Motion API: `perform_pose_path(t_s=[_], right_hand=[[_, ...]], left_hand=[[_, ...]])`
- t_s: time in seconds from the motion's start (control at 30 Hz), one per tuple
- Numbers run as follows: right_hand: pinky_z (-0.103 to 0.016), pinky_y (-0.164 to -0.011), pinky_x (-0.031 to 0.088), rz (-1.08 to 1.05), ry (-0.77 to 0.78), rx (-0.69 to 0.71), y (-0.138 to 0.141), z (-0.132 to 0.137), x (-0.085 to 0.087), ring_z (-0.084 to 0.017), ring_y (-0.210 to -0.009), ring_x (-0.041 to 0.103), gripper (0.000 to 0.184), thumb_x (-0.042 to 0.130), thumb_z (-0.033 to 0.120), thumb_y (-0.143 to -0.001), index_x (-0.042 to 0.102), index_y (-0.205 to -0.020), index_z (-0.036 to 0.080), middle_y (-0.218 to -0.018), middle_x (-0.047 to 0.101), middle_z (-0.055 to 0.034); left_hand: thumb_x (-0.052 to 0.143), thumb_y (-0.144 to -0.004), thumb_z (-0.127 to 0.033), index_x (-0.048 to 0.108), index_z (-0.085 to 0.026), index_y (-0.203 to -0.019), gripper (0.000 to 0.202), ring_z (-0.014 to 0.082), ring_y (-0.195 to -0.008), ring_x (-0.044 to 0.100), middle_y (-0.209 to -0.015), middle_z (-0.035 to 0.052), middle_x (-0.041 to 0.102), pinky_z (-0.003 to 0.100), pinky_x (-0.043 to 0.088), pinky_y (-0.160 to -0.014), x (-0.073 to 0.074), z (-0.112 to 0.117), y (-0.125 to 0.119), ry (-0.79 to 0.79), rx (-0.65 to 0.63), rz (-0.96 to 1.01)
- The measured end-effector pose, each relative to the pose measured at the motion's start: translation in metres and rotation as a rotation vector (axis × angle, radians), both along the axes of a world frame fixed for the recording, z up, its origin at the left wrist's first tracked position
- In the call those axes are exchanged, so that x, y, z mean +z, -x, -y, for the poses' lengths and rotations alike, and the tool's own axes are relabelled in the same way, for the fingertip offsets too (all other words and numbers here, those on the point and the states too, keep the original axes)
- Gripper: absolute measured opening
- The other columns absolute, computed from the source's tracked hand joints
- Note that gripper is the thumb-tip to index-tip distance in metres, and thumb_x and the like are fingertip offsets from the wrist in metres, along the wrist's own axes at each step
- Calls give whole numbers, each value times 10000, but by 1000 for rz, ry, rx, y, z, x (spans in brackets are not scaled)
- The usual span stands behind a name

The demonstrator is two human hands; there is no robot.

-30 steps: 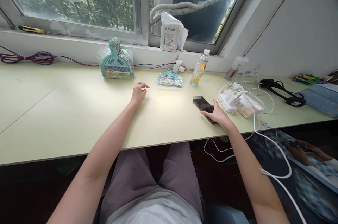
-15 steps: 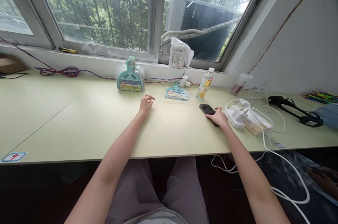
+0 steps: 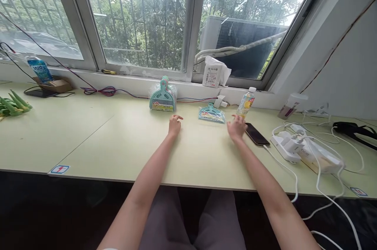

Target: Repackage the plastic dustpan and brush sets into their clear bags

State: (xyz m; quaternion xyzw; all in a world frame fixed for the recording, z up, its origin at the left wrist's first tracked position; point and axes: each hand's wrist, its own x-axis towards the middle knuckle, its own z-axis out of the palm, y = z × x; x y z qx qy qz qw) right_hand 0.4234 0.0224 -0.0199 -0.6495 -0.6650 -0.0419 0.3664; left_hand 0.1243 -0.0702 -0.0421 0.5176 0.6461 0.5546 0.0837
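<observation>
My left hand (image 3: 174,125) rests on the pale desk with its fingers loosely bent and apart, holding nothing. Just behind it stands a plastic-wrapped stack of teal dustpan-and-brush sets (image 3: 163,97). My right hand (image 3: 236,127) is over the desk, empty, fingers spread and slightly blurred. To its left lies a single wrapped dustpan-and-brush set (image 3: 211,113). A black smartphone (image 3: 257,134) with a white cable plugged in lies to the right of that hand. Behind the fingers is a drink bottle (image 3: 246,102) with a yellow label, its lower part hidden.
A white power strip (image 3: 285,147) with chargers and looping white cables sits at the right, beside a tissue pack (image 3: 321,156). A white package (image 3: 215,72) stands on the sill. At the far left are a blue-labelled bottle (image 3: 39,69), a small cardboard box (image 3: 60,84) and green leafy stalks (image 3: 14,104).
My right hand has let go of the smartphone and moved left, away from it. The view has turned left, bringing the blue-labelled bottle and green stalks into sight. My left hand stays near the stack.
</observation>
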Motion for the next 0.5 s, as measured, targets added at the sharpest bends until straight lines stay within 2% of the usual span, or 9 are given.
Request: perform_pose_path(t_s=[0.13, 0.23, 0.3, 0.37, 0.43, 0.5], right_hand=[[-360, -926, 411, -68, 126, 449, 108, 16, -5, -223, -1065, 571, 282, 486, 207, -843, 600, -1101, 194, -1102, 668, -85], [-306, -918, 414, -89, 217, 637, 189, 16, -5, -209, -1099, 556, 279, 499, 207, -851, 614, -1104, 191, -1106, 678, -68], [-300, -947, 396, -117, 252, 649, 234, 12, 0, -216, -1166, 524, 340, 514, 219, -857, 573, -1189, 178, -1190, 647, -86], [-307, -963, 387, -169, 272, 602, 271, 8, 7, -225, -1221, 494, 416, 512, 235, -873, 497, -1282, 161, -1293, 590, -117], [-338, -957, 392, -202, 299, 527, 298, 4, 13, -246, -1228, 498, 439, 515, 251, -887, 456, -1310, 149, -1336, 555, -149], [-383, -943, 396, -207, 317, 422, 316, 2, 17, -275, -1184, 540, 419, 524, 262, -896, 459, -1291, 137, -1283, 588, -177]], left_hand=[[383, -711, 52, 688, -161, -832, 392, 217, -967, 596, -1047, 112, 569, 357, 457, -913, 10, 7, 3, -65, 74, 116], [360, -706, 41, 675, -162, -821, 391, 195, -924, 609, -1025, 106, 587, 330, 458, -900, 17, 15, 12, -116, 190, 218], [333, -709, 27, 667, -162, -828, 402, 174, -862, 618, -990, 98, 611, 318, 461, -882, 20, 21, 20, -123, 278, 321], [306, -711, 10, 658, -160, -841, 412, 168, -795, 622, -951, 97, 631, 314, 476, -820, 20, 26, 28, -81, 380, 467], [303, -725, -11, 652, -165, -828, 395, 185, -848, 619, -963, 103, 639, 324, 465, -829, 19, 29, 34, -51, 494, 522], [309, -731, -18, 654, -176, -832, 393, 204, -934, 607, -1021, 110, 631, 327, 451, -842, 18, 30, 37, -43, 563, 513]])
